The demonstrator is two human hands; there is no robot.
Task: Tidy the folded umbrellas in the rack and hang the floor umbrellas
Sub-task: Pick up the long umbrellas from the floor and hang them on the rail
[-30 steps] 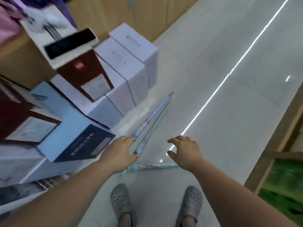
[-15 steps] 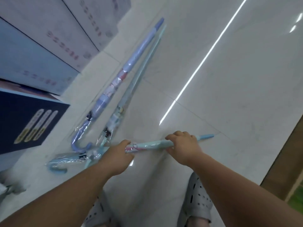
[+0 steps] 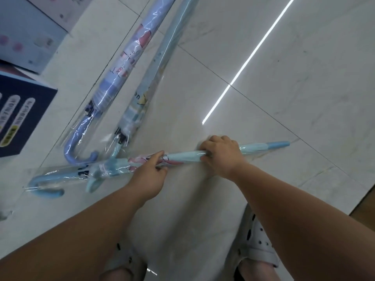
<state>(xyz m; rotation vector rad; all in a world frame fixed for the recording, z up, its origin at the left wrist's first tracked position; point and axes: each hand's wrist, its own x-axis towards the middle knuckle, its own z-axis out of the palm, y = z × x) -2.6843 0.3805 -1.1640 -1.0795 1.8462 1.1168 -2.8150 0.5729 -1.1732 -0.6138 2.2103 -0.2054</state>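
Observation:
Three long umbrellas in clear plastic sleeves lie on the pale tiled floor. A light blue umbrella point(image 3: 183, 156) lies crosswise in front of me, its hooked handle at the left. My left hand point(image 3: 149, 175) grips its middle and my right hand point(image 3: 222, 157) grips it nearer the tip. A purple umbrella point(image 3: 125, 57) and a second light blue umbrella point(image 3: 156, 63) lie side by side, running away from me to the upper middle, with their curved handles close to the held one. No rack is in view.
Stacked cardboard boxes stand at the left: a dark blue box point(image 3: 18, 116) and pale boxes point(image 3: 30, 33) behind it. My feet in grey perforated clogs point(image 3: 255, 246) are at the bottom. A wooden edge point(image 3: 365, 207) shows at the right.
I have bent closer to the floor, so the view moved down from the boxes onto the umbrellas. Both hands went from open above the crosswise umbrella to gripping it.

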